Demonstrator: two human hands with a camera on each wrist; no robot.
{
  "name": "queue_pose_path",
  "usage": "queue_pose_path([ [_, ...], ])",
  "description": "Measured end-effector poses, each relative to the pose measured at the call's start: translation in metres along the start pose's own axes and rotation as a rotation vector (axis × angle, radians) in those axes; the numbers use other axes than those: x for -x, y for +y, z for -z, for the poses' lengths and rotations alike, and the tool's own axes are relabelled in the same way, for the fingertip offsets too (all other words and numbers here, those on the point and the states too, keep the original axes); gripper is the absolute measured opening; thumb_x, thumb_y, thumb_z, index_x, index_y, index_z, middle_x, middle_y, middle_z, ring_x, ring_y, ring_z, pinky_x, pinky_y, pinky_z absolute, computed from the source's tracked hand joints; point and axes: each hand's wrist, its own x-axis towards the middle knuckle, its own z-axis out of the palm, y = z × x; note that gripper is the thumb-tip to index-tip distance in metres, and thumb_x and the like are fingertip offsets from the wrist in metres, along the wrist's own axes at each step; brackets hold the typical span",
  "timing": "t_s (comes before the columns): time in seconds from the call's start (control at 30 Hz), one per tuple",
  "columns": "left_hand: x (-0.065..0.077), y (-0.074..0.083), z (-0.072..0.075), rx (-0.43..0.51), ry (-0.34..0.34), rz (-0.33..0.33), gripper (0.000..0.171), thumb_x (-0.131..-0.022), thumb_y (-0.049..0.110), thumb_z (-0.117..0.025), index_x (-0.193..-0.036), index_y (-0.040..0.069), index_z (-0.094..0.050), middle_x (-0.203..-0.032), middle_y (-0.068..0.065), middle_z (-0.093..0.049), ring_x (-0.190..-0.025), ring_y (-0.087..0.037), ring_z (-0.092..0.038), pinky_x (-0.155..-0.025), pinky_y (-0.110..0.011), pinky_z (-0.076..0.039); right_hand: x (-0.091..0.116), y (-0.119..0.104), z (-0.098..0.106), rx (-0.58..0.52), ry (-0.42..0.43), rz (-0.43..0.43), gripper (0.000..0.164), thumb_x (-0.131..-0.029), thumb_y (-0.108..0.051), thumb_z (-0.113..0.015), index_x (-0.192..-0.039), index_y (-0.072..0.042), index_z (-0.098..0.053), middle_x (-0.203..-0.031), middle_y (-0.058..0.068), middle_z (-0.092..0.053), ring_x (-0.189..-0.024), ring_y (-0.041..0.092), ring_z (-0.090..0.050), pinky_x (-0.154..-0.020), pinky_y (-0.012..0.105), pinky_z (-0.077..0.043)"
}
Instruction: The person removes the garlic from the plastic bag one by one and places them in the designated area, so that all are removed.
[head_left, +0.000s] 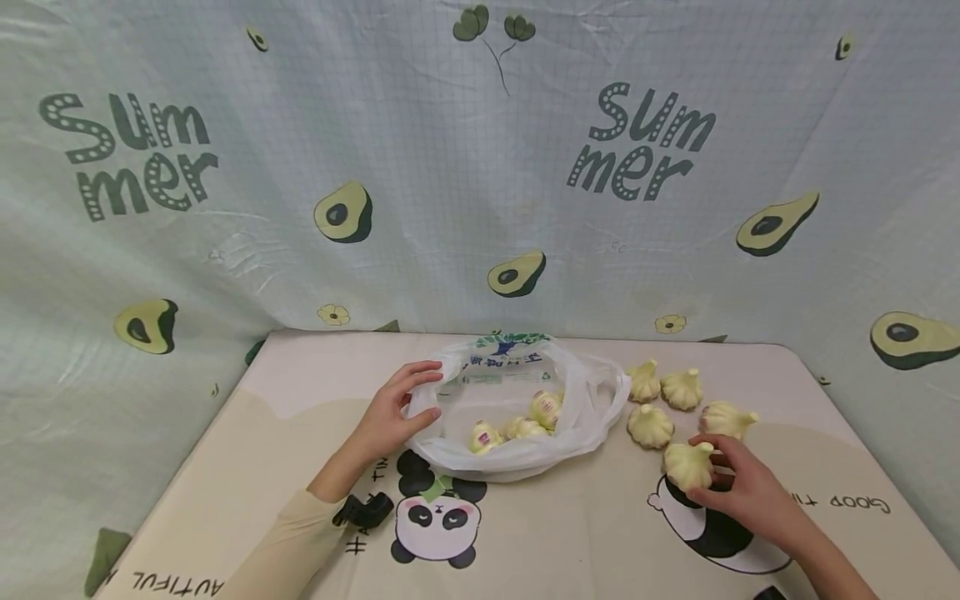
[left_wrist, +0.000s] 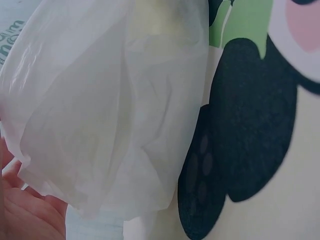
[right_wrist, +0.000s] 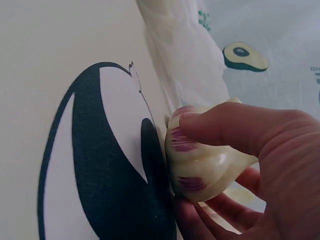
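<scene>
A white plastic bag (head_left: 517,467) lies with its mouth toward me in the head view, a few garlic bulbs (head_left: 546,408) inside it. My left hand (head_left: 393,412) holds the bag's left rim, thumb on the near side and fingers farther back. In the left wrist view, thin plastic (left_wrist: 100,115) drapes over part of that hand. Right of the bag, my right hand (head_left: 738,483) grips a garlic bulb (right_wrist: 205,160) between thumb and fingers, low over the tablecloth. The bulb shows purple streaks near its base.
Several more garlic bulbs (head_left: 650,426) sit grouped between the bag and my right hand. The tablecloth (head_left: 570,542) has printed pandas and lettering. Behind the table hangs a pale curtain (head_left: 420,250) with avocado prints.
</scene>
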Motion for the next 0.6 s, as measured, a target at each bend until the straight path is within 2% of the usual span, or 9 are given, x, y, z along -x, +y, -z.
queue_pose_path([
  [0.13,-0.0003,0.0008,-0.0002,0.006,-0.001,0.000,0.042,-0.083,-0.008,-0.073,-0.123,-0.010,-0.061,-0.139,-0.025,-0.050,-0.128,-0.039,-0.047,-0.086,-0.037,-0.048,-0.0009,0.0002,-0.0023,0.000,-0.017,0.013,0.066,-0.076,-0.016,-0.087,-0.129,-0.002,-0.050,-0.137,0.026,-0.045,-0.111,0.042,-0.058,-0.082,0.043,-0.053],
  [0.33,-0.0006,0.0017,-0.0007,0.008,-0.007,0.012,0.042,-0.083,-0.008,-0.073,-0.123,-0.009,-0.061,-0.140,-0.025,-0.050,-0.129,-0.039,-0.047,-0.087,-0.038,-0.048,-0.0044,0.0029,-0.0027,0.022,-0.016,0.032,0.066,-0.075,-0.018,-0.087,-0.129,-0.003,-0.052,-0.133,0.021,-0.050,-0.106,0.035,-0.060,-0.079,0.031,-0.053],
  [0.43,-0.0009,0.0017,-0.0006,0.002,-0.007,0.019,0.042,-0.083,-0.007,-0.073,-0.123,-0.009,-0.061,-0.140,-0.024,-0.050,-0.129,-0.039,-0.047,-0.087,-0.037,-0.048,-0.0057,0.0037,-0.0023,0.026,-0.018,0.048,0.066,-0.076,-0.018,-0.087,-0.130,-0.003,-0.053,-0.131,0.019,-0.051,-0.107,0.033,-0.059,-0.079,0.029,-0.053],
  [0.6,-0.0012,0.0014,-0.0004,-0.003,-0.006,0.027,0.042,-0.083,-0.007,-0.073,-0.124,-0.009,-0.061,-0.140,-0.024,-0.050,-0.129,-0.039,-0.047,-0.088,-0.037,-0.048,-0.0061,0.0040,-0.0016,0.041,-0.018,0.077,0.067,-0.076,-0.020,-0.087,-0.130,-0.002,-0.053,-0.129,0.018,-0.054,-0.102,0.017,-0.058,-0.079,0.028,-0.053],
])
